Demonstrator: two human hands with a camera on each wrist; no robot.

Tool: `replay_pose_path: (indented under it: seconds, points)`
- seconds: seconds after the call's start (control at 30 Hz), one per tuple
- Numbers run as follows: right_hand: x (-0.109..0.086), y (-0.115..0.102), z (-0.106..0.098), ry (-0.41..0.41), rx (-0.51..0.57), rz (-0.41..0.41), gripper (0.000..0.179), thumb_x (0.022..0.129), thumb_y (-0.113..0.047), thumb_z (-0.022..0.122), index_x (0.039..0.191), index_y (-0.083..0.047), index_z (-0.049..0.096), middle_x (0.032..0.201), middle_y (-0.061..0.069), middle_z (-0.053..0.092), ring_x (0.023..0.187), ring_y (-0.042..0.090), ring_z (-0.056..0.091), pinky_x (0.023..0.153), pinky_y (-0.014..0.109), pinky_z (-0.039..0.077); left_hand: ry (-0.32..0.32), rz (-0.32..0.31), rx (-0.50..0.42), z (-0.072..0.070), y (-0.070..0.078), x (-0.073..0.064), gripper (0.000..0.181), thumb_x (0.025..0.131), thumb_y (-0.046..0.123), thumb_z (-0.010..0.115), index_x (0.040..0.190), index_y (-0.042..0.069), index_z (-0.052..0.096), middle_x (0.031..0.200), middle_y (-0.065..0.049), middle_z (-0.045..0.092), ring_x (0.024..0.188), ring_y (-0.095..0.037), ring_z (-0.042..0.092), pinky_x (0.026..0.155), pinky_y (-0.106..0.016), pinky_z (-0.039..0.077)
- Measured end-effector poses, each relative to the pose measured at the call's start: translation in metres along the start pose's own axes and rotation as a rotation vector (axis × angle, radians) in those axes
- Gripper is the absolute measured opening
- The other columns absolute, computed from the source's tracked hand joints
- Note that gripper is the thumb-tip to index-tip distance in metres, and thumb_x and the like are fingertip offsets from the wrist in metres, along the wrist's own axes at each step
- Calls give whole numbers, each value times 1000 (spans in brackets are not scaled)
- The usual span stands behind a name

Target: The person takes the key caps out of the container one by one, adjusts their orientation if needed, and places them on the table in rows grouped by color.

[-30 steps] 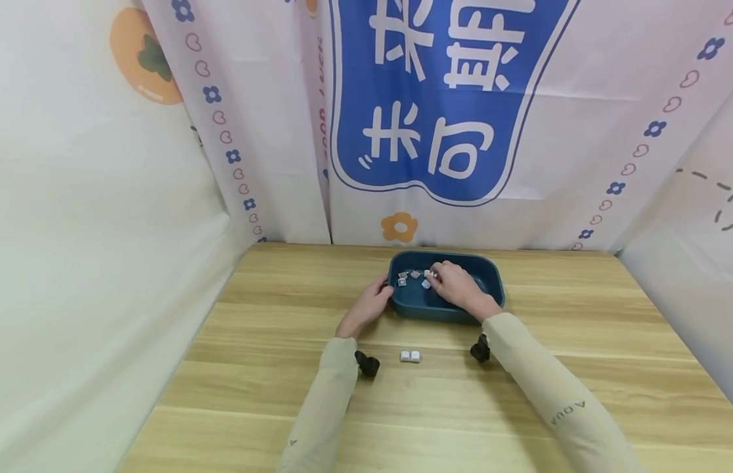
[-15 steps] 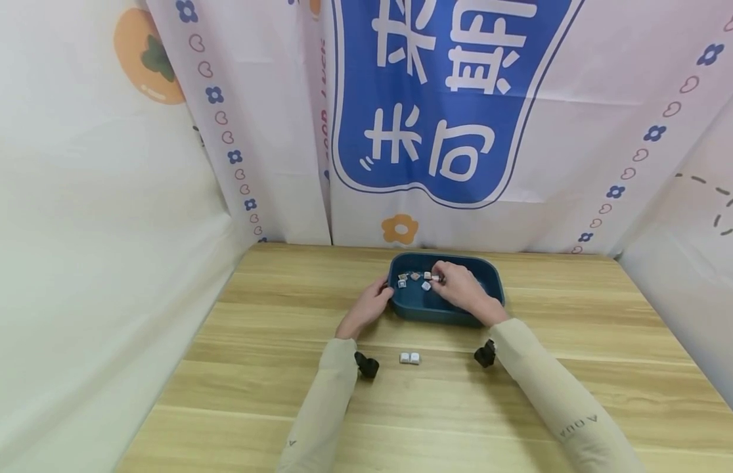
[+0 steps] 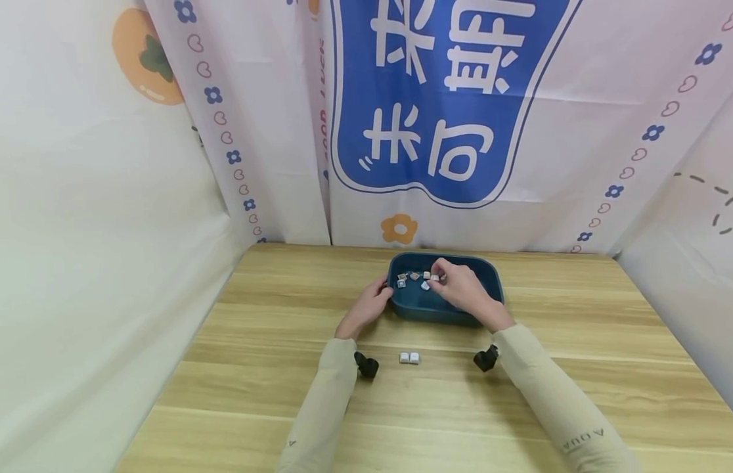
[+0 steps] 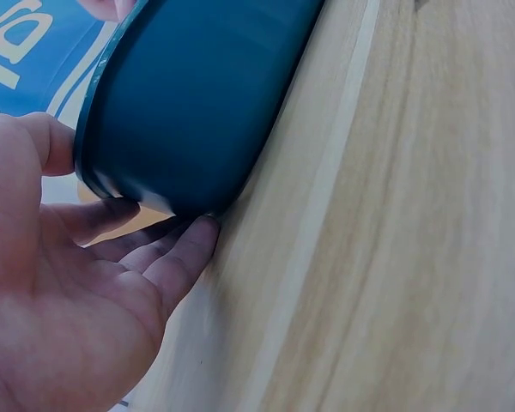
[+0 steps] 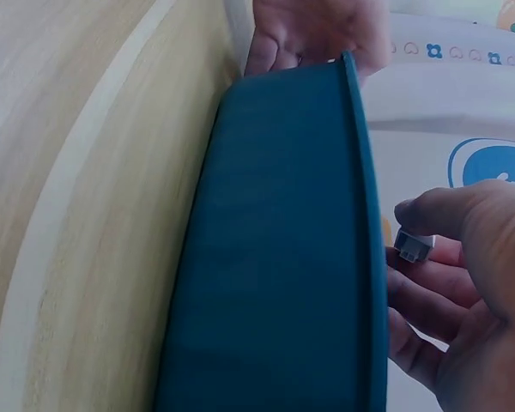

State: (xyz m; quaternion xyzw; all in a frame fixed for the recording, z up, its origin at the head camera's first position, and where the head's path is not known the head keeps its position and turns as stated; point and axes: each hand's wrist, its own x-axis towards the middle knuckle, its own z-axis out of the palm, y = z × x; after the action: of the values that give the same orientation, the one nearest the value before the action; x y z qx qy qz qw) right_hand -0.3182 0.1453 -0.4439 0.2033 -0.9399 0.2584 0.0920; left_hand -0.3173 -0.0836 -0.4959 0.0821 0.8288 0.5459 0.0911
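Pale printed fabric walls, with a big blue panel of white characters (image 3: pixel 437 98) at twelve o'clock, close in a light wooden desk (image 3: pixel 254 381) with plank-like grain. At about twelve o'clock on the desk, near its far edge, sits a dark teal oval plastic tray (image 3: pixel 490 279) with a raised rim. Several small white and grey square keycaps (image 3: pixel 415 276) lie loose in the tray's nine o'clock half.

At the tray's nine o'clock end, the left hand (image 3: pixel 371 303) grips the tray: the left wrist view shows the thumb (image 4: pixel 51 142) over the rim and the fingers (image 4: pixel 184 257) curled under the outer wall, touching the desk. The right hand (image 3: pixel 461 289) reaches over the tray's near rim into its middle, with the fingers bent and the thumb and fingertips pinching one small white keycap (image 5: pixel 414 244) just above the tray, beside the loose keycaps. In the right wrist view this held keycap sits just past the rim, clear of the tray's wall.

Two more white keycaps (image 3: pixel 410 357) lie side by side, touching, on the bare desk at six o'clock from the tray, between the two forearms. Both arms wear beige long sleeves (image 3: pixel 555 401), and a small black camera mount (image 3: pixel 366 364) sits under each wrist.
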Motion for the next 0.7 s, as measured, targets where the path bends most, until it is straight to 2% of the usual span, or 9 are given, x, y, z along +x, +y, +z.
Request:
replay_pose_path:
  seconds: [0.27, 0.37, 0.5, 0.7]
  points:
    - [-7, -5, -4, 3, 17, -30, 19, 87, -28, 63, 99, -13, 61, 88, 2, 67, 72, 14, 60, 66, 33, 52, 1, -1, -5, 1, -1, 0, 50, 95, 31, 40, 143, 18, 36, 143, -4, 41, 130, -20, 37, 107, -42, 32]
    - [-11, -8, -6, 4, 25, -60, 21, 88, -26, 63, 102, -11, 64, 83, 0, 66, 67, 12, 58, 61, 31, 50, 1, 3, -6, 2, -1, 0, 50, 95, 30, 40, 143, 18, 36, 143, -5, 41, 130, -20, 38, 107, -43, 32]
    - [-18, -13, -7, 0, 45, -92, 17, 88, -29, 62, 97, -15, 64, 75, -5, 63, 60, 9, 52, 54, 25, 46, 0, 5, -7, 2, -1, 0, 50, 95, 30, 40, 143, 18, 36, 143, -5, 41, 130, -21, 38, 106, -43, 33]
    - [-30, -21, -8, 18, 54, -150, 13, 89, -29, 61, 94, -18, 61, 74, -6, 64, 59, 4, 52, 55, 22, 45, 1, 7, 0, 2, -1, 0, 49, 96, 30, 40, 143, 18, 36, 143, -6, 41, 129, -21, 39, 106, -43, 33]
